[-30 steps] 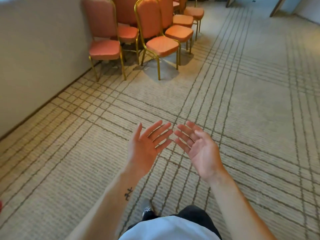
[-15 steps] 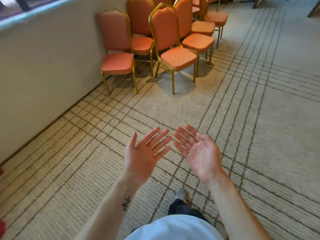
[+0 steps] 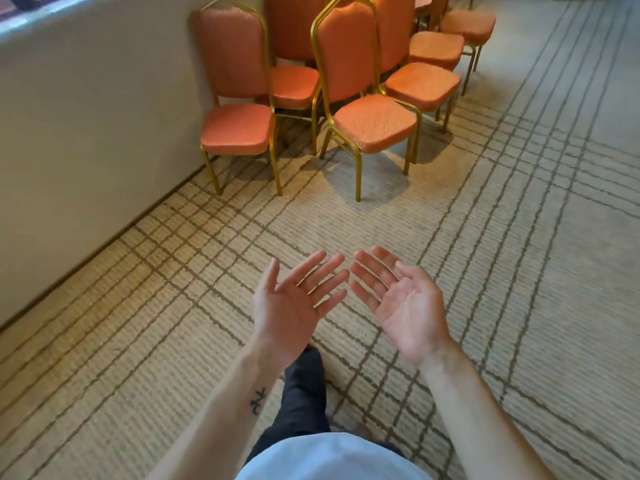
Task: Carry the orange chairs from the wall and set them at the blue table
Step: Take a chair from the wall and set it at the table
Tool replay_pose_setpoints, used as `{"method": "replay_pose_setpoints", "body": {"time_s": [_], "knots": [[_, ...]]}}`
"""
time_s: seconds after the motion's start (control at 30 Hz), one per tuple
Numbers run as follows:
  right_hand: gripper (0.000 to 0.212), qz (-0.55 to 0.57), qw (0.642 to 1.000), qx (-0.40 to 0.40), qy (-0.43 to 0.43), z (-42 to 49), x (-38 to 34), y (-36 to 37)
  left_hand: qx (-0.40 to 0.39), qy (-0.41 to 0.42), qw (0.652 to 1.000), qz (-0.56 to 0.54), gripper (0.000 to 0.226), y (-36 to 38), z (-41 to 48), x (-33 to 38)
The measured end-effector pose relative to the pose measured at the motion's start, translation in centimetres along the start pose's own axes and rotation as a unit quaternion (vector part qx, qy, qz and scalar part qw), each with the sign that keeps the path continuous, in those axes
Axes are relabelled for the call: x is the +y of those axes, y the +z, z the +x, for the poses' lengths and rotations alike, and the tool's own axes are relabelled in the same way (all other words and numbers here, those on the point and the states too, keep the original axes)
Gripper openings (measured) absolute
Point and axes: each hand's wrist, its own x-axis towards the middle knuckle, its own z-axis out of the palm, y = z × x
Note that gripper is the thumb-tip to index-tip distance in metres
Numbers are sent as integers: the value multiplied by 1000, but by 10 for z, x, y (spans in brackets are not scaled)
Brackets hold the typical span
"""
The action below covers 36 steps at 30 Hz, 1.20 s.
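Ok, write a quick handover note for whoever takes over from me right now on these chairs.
Left hand: open, palm up, nothing in its grip.
Right hand: open, palm up, empty.
Orange padded chairs with gold metal frames: clustered ahead beside the beige wall, on the lined carpet.
Blue table: not in view.
Done: nothing visible; no chair is held.
Left: lift a chair, likely the nearest, and carry it to the table.

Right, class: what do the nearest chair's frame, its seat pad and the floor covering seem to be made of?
Chair frame: probably metal tube, gold painted or plated; thin, smoothly bent, slightly glossy. Seat pad: seemingly orange woven fabric over padding; matte, grainy surface, rounded edges. Floor covering: beige carpet, likely looped pile; ribbed texture with darker lines.
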Motion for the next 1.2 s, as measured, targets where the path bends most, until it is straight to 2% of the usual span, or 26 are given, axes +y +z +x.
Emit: {"method": "replay_pose_setpoints", "body": {"time_s": [0.33, 0.57, 0.97, 1.2], "knots": [[41, -53, 998, 23, -29, 196, -54, 79, -43, -32, 998, -38, 75, 34, 186, 129], [43, -79, 996, 10, -43, 304, -89, 149, -76, -7, 997, -14, 74, 66, 276, 240], [41, -88, 996, -3, 27, 549, -155, 184, 0, 38, 999, -40, 74, 88, 463, 333], [41, -108, 989, -66, 71, 694, -207, 229, 31, 102, 992, -71, 72, 129, 563, 402]]}}
